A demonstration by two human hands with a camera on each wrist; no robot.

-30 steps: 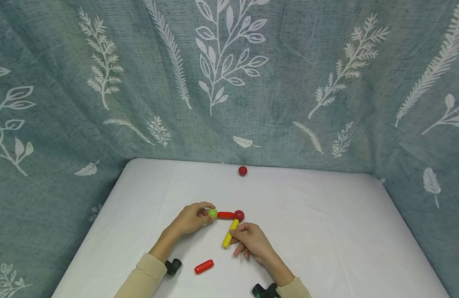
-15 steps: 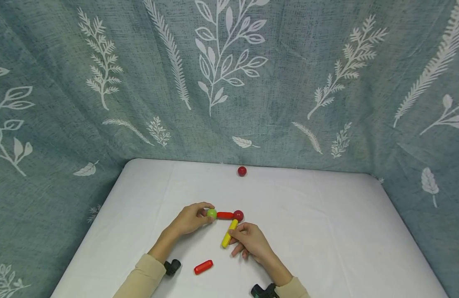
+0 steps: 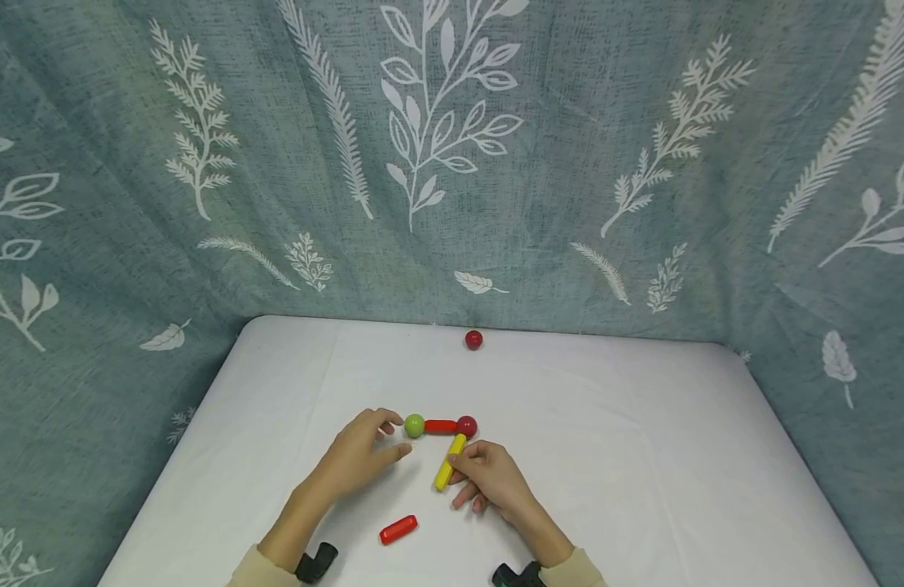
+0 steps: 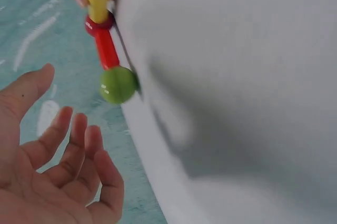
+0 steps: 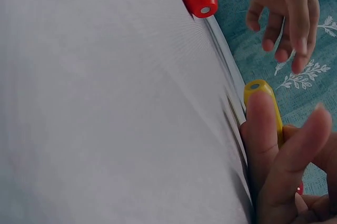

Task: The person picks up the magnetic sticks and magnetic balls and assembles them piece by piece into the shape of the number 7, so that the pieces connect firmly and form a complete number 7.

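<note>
A green ball (image 3: 414, 425), a short red rod (image 3: 440, 426) and a dark red ball (image 3: 466, 425) lie joined in a row on the white table. From the dark red ball a yellow rod (image 3: 443, 476) slants toward the person, its upper end touching the ball. My right hand (image 3: 501, 483) pinches this yellow rod between thumb and fingers. Just left of the green ball, my left hand (image 3: 354, 455) is spread and holds nothing. The left wrist view shows a gap between its fingers and the green ball (image 4: 118, 85). A silvery disc shows on the yellow rod's (image 5: 256, 85) near end.
A loose red rod (image 3: 398, 530) lies between the forearms, with a silvery disc on its end in the right wrist view. Another red ball (image 3: 474, 340) sits near the table's far edge. A green leaf-patterned cloth (image 3: 452, 269) hangs behind the table (image 3: 606, 408).
My left hand has let go of the green ball and drawn back toward the left and the person. My right hand keeps its pinch on the yellow rod, almost unmoved.
</note>
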